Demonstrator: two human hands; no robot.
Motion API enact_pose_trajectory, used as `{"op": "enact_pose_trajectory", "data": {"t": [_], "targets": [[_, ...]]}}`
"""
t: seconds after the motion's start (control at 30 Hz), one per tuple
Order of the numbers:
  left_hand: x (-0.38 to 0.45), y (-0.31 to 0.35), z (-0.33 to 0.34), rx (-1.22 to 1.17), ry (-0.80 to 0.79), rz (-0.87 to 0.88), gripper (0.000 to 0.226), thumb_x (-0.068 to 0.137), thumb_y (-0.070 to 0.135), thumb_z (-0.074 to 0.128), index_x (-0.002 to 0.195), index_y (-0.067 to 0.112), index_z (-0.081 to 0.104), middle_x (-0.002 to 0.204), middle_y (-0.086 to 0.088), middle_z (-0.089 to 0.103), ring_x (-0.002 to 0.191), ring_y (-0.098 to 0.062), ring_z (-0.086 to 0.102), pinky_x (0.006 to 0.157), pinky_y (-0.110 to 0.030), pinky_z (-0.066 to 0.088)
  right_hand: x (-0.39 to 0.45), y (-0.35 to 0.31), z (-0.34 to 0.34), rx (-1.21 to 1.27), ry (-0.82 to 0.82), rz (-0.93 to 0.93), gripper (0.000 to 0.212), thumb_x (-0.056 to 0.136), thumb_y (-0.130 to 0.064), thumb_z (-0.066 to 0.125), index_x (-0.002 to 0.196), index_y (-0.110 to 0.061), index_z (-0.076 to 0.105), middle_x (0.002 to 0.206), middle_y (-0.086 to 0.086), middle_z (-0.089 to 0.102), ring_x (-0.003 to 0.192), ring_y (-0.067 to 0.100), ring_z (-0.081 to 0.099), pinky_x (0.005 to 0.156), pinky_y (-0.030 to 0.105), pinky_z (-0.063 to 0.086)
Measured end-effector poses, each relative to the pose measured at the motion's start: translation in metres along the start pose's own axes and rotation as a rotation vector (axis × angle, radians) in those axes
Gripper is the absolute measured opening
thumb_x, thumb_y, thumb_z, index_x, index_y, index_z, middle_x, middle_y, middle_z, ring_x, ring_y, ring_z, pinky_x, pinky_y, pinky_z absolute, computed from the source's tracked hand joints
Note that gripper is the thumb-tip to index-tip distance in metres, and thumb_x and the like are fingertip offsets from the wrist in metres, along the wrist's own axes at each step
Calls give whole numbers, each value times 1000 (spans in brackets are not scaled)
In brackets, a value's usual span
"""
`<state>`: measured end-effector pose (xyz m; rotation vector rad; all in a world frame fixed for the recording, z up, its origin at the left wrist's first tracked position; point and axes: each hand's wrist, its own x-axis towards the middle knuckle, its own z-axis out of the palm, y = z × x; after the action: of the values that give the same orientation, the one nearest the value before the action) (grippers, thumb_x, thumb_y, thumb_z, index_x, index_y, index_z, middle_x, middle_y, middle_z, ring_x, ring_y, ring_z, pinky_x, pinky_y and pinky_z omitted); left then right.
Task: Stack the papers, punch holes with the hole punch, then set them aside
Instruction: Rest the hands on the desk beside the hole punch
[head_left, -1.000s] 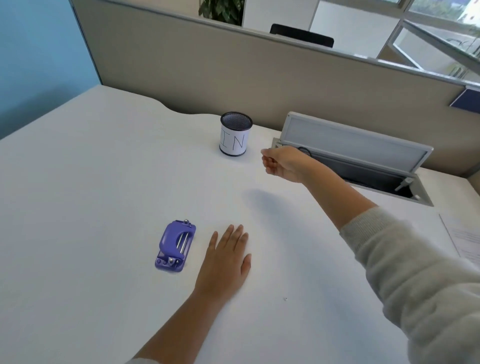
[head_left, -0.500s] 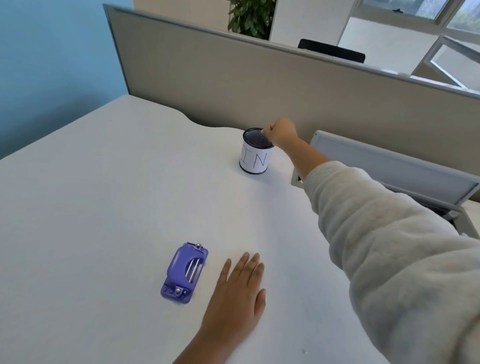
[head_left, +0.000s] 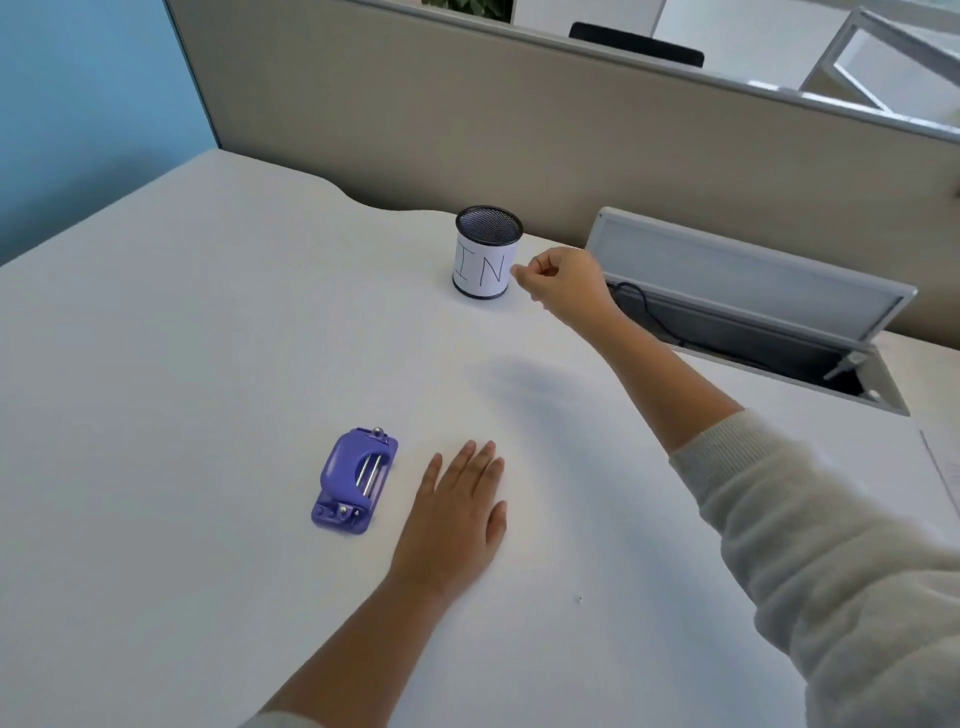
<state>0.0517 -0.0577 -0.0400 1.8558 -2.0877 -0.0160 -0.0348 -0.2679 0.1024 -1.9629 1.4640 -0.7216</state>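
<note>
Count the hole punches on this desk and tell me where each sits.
1. The purple hole punch lies on the white desk, just left of the flat left hand. None other shows.

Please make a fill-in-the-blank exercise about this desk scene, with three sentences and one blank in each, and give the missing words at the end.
1. The hole punch on the desk has the colour ____.
2. The left hand lies flat on the desk, to the ____ of the hole punch.
3. The label on the mesh cup near the right hand reads ____.

Missing words: purple; right; IN
</note>
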Motion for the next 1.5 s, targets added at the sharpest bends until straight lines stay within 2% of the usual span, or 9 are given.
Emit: {"op": "enact_pose_trajectory", "data": {"t": [0.27,0.43,0.53,0.7,0.87,1.03,1.23,1.37,1.5], "targets": [[1,0,0,25,-30,-1,46,86,29,35,118,9,59,130,-6,58,122,-23,52,101,-49,38,-157,53,-12,304,-260,367,26,85,-29,65,74,-6,60,64,0,56,47,-2,52,53,9,45],[1,0,-1,32,-40,-3,47,86,30,34,119,8,60,130,-7,58,122,-23,53,101,-49,38,-192,73,-9,1023,-278,707,18,87,-22,61,75,-9,58,66,1,54,56,7,55,54,16,51],[1,0,-3,20,-40,-10,48,86,30,34,119,8,60,129,-7,58,122,-24,53,100,-50,39,-197,70,-2,1224,-238,779,12,84,-17,63,76,-8,60,64,2,59,58,8,58,55,16,54],[0,0,-4,13,-41,-10,48,87,30,33,120,7,60,129,-7,58,122,-24,53,100,-51,39,-195,66,8,1316,-145,770,10,89,-6,56,86,-1,65,69,5,67,61,10,67,65,19,59],[1,0,-3,18,-34,-11,48,87,31,34,120,8,60,129,-6,59,121,-23,53,99,-50,40,-188,68,12,1380,-155,736,26,95,-18,48,98,2,64,89,12,75,84,20,73,74,28,60],[1,-1,-3,24,-24,-3,48,86,31,34,119,8,61,128,-7,59,120,-23,54,98,-51,40,-177,70,16,1442,-217,694,40,99,-29,36,112,2,59,111,16,69,110,25,63,91,35,53],[1,-1,-3,22,-7,6,48,86,31,35,118,8,61,127,-7,60,120,-23,54,97,-50,42,-140,62,21,1475,-237,607,54,99,-40,25,115,0,57,116,15,66,106,25,64,94,35,49],[2,-1,-2,22,4,0,46,85,31,36,117,10,61,128,-5,60,121,-21,54,98,-47,43,-82,37,18,1388,-192,510,62,100,-44,18,128,3,47,137,18,50,122,28,52,104,36,41],[1,-1,0,28,-8,-10,45,85,33,35,117,14,61,128,-1,59,122,-18,53,101,-43,42,-4,-6,5,1237,-136,390,75,96,-54,14,139,3,34,145,17,41,134,26,41,113,36,30]]}}
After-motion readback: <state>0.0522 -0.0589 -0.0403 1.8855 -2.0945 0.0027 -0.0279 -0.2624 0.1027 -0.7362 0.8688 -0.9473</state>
